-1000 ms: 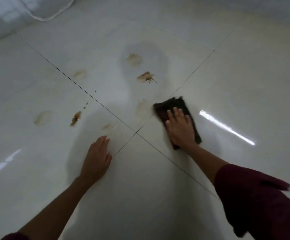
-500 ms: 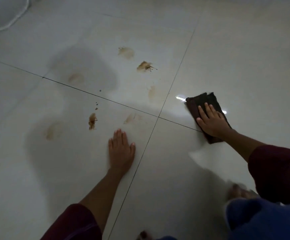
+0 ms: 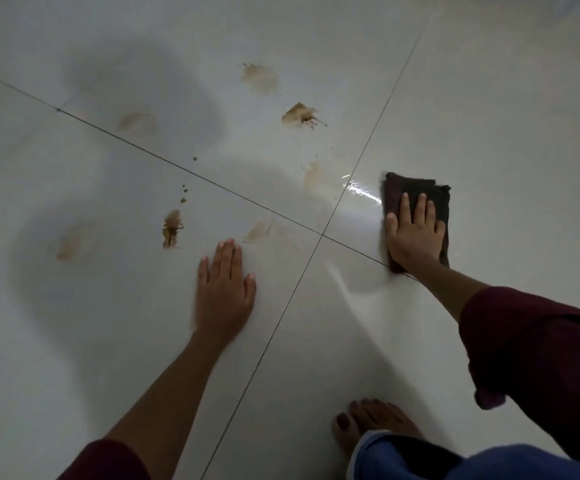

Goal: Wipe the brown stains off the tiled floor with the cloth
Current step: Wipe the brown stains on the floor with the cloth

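Observation:
My right hand point(image 3: 414, 233) lies flat on a dark brown folded cloth point(image 3: 435, 195), pressing it to the glossy white tiled floor point(image 3: 489, 133) right of the tile joint cross point(image 3: 322, 234). My left hand point(image 3: 224, 289) rests flat on the floor with fingers spread, holding nothing. Several brown stains mark the tiles: a dark one point(image 3: 300, 116) far centre, a pale one point(image 3: 260, 77) above it, a faint smear point(image 3: 313, 173) left of the cloth, a dark streak point(image 3: 171, 228) left of my left hand, and faint patches point(image 3: 138, 121) point(image 3: 68, 242) further left.
My bare foot point(image 3: 368, 424) and blue trouser knee point(image 3: 455, 459) sit at the bottom right. Dark grout lines cross the floor. A wet sheen point(image 3: 361, 190) glints just left of the cloth. My shadow darkens the left tiles.
The view has swung and dropped, bringing my foot and knee into sight. My right hand with the cloth now sits further right of the joint cross; my left hand stays planted.

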